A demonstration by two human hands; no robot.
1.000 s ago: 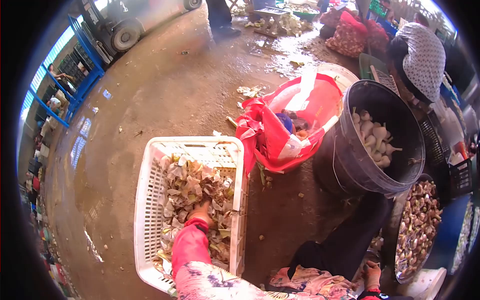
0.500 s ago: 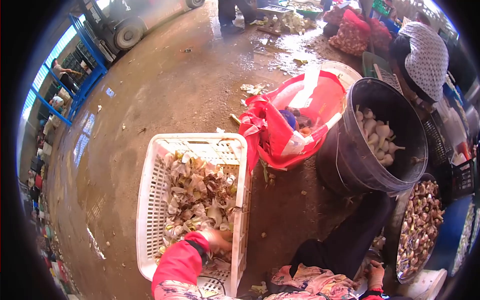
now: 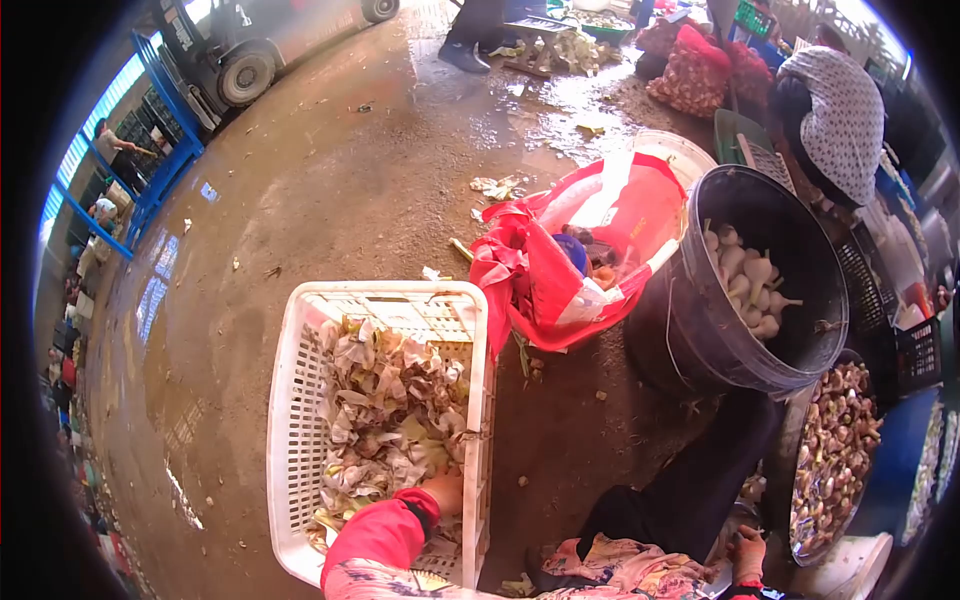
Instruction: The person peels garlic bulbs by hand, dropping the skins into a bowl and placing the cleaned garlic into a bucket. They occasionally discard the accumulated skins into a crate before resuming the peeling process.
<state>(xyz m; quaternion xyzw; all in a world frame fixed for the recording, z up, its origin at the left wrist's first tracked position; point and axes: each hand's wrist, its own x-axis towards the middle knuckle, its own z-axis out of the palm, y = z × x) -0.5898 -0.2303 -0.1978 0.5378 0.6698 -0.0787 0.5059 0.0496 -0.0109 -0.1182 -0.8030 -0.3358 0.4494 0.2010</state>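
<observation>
My left hand [image 3: 443,491], in a red sleeve, reaches into a white slotted plastic crate [image 3: 281,440]. It is down among papery garlic skins [image 3: 375,400] near the crate's right wall, and its fingers are hidden. At the lower right, my right hand [image 3: 747,553] rests beside my lap with its fingers curled. What it holds, if anything, I cannot make out. Close to that hand stands a wide pan of small garlic bulbs or cloves [image 3: 835,445]. Peeled-looking whole garlic bulbs [image 3: 750,280] lie inside a tall black bucket [image 3: 665,320] beyond my leg.
A red bag [image 3: 570,290] sits open between crate and bucket. Another person [image 3: 835,120] bends over at the upper right near red mesh sacks [image 3: 690,75]. A forklift [image 3: 250,65] stands at the far left on the wet floor [image 3: 300,190]. Someone's boots [image 3: 463,56] are at the back.
My left hand has moved toward the crate's right wall and sunk deeper into the skins. The pale bulb there no longer shows. The view has shifted slightly; my right hand stays about where it was.
</observation>
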